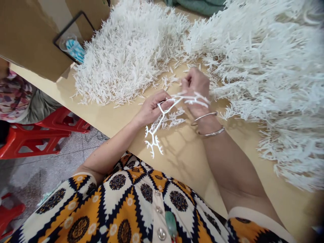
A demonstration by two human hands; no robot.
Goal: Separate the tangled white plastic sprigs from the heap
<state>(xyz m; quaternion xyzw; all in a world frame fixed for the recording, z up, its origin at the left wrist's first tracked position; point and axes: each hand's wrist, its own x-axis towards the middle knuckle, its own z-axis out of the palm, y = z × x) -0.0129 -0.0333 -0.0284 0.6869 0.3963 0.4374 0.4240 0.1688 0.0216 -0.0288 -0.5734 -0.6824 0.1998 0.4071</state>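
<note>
My left hand [154, 107] is closed in a pinch on a thin white branched plastic sprig [163, 114]. One forked arm of the sprig hangs down toward the table's front edge; another reaches right, in front of my right wrist. My right hand [196, 87], slightly blurred, is curled shut above the table, with two silver bangles on its wrist. Whatever its fingers may hold is hidden. Beneath the sprig lie some small white pieces [174, 119]. Beyond my hands rises a heap of small white pieces [129, 50].
A large pile of white branched sprigs [258, 67] covers the tan table's [192, 162] right side. At the back left stand a cardboard box [27, 33] and a black wire frame with a plastic cup [72, 47]. Red stools [32, 135] and a seated person are at left.
</note>
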